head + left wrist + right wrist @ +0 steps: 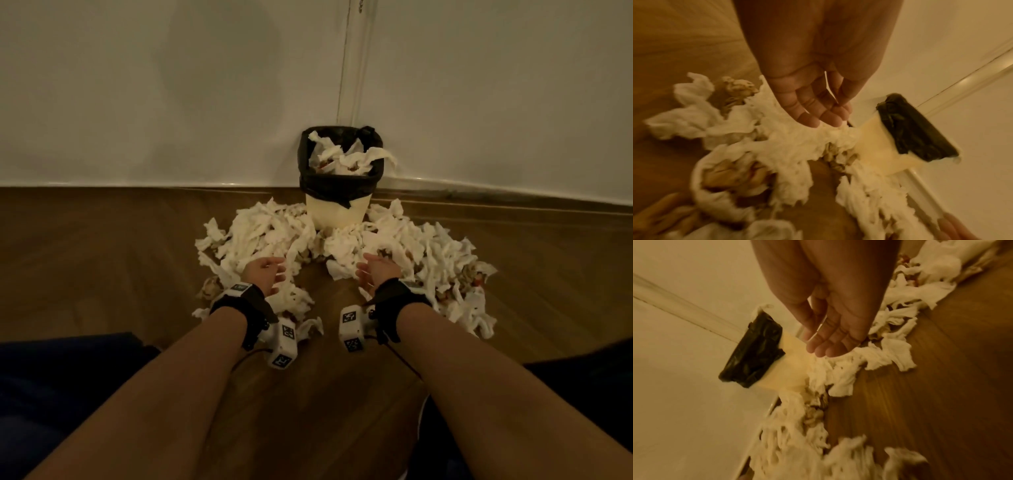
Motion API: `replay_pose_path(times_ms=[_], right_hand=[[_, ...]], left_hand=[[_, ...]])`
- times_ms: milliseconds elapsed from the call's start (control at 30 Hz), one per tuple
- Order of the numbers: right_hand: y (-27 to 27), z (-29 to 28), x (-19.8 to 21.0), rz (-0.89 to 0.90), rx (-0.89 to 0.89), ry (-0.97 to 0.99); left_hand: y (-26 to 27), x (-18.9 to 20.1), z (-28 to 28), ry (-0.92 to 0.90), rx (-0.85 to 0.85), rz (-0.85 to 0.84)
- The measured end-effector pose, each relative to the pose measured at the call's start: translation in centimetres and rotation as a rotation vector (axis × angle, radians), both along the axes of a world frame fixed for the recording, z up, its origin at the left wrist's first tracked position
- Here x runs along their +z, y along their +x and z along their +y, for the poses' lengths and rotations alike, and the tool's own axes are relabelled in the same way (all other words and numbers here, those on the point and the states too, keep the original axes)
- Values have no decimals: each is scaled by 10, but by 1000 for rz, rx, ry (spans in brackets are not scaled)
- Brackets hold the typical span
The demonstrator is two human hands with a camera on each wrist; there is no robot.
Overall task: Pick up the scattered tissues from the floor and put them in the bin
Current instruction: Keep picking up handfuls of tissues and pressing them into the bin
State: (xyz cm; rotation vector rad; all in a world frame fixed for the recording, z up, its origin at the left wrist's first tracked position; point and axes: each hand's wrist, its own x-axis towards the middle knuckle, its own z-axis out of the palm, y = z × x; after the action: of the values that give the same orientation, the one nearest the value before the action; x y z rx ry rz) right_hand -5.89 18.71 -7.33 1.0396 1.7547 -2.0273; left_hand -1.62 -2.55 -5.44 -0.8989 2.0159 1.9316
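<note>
A cream bin (pixel 337 212) with a black liner (pixel 310 154) stands against the wall, tissues heaped in its mouth. White crumpled tissues (pixel 260 233) lie scattered on the floor in a ring around it, left and right (pixel 438 253). My left hand (pixel 270 274) hovers over the left heap with fingers relaxed and empty; the left wrist view shows its fingertips (pixel 818 118) just above the tissues (pixel 793 139). My right hand (pixel 371 270) reaches over the right heap, fingers straight; its fingertips (pixel 824 350) hold nothing.
Brown wooden floor (pixel 325 394) lies bare between my forearms. A white wall (pixel 171 102) and skirting run behind the bin. Some brown-stained tissues (pixel 469 277) sit in the right heap. Dark-clothed knees (pixel 51 377) frame the lower corners.
</note>
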Motion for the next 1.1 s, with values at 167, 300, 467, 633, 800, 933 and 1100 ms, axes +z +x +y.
replay_pose_path(times_ms=[167, 300, 467, 633, 800, 933, 1100], right_hand=[[32, -19, -36, -59, 139, 105], [53, -34, -50, -56, 496, 381], [62, -54, -52, 124, 1124, 874], [70, -62, -55, 202, 1363, 973], [72, -55, -66, 176, 1342, 985], [72, -48, -75, 185, 1273, 989], [73, -57, -82, 319, 1340, 1017]], left_hand=[[41, -46, -12, -409, -177, -80], [63, -73, -14, -671, -423, -98], [79, -97, -5, -987, -784, -98], [96, -113, 5, -1018, -875, -252], [104, -125, 1, -1008, -847, -248], [99, -131, -5, -888, -798, -142], [101, -131, -6, -747, -561, -147]])
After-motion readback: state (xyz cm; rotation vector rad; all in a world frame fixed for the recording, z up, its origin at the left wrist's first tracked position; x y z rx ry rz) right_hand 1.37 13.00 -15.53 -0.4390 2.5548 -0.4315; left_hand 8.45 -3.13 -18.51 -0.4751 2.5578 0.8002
